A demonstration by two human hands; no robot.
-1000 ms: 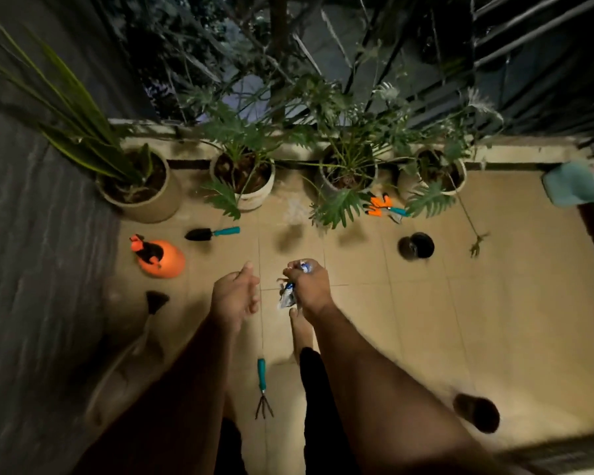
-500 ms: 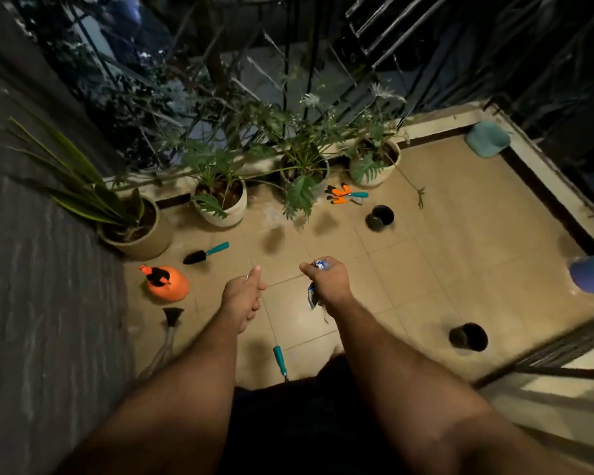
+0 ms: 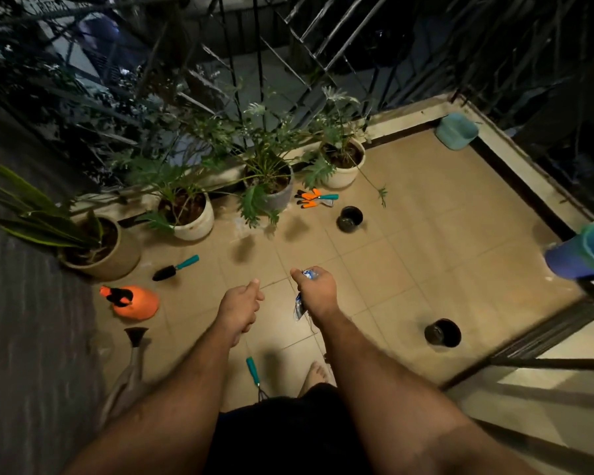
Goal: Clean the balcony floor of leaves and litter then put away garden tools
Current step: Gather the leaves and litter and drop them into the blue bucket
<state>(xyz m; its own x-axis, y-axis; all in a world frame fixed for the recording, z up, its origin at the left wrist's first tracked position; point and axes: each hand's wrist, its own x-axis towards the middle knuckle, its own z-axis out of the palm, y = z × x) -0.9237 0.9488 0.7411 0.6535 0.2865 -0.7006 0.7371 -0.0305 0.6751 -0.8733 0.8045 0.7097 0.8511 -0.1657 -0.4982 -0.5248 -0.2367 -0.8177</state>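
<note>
Both arms out in front, hands apart at the same height above the tiled floor (image 3: 408,234). My right hand (image 3: 318,291) is clenched round a crumpled blue-and-white wrapper (image 3: 300,305); one end pokes out above the knuckles, the rest hangs below the fist. My left hand (image 3: 240,305) is curled into a loose fist, thumb on top, nothing visible in it.

Closest in, below and between the hands: hand rake (image 3: 254,371) with teal handle flat on the tiles, tines toward me, just beside my bare foot (image 3: 314,373).

Left of my left hand: watering can (image 3: 131,368) lying along the wall, dark rose pointing away from me. Just beyond it, orange sprayer (image 3: 132,301) with black trigger. Further out, trowel (image 3: 175,267) with teal handle, black blade.

Right of my right hand, near the door track: a black pot (image 3: 442,332) on the floor, well apart from everything else.

Beyond the hands: second black pot (image 3: 349,218), and just past it a pile of orange-and-black gloves (image 3: 309,198) with a teal-handled tool half under them; can't tell which tool.

Far row along the railing: four potted plants (image 3: 268,186), leftmost against the wall. Far right corner: teal bucket (image 3: 456,131) on the ledge.
</note>
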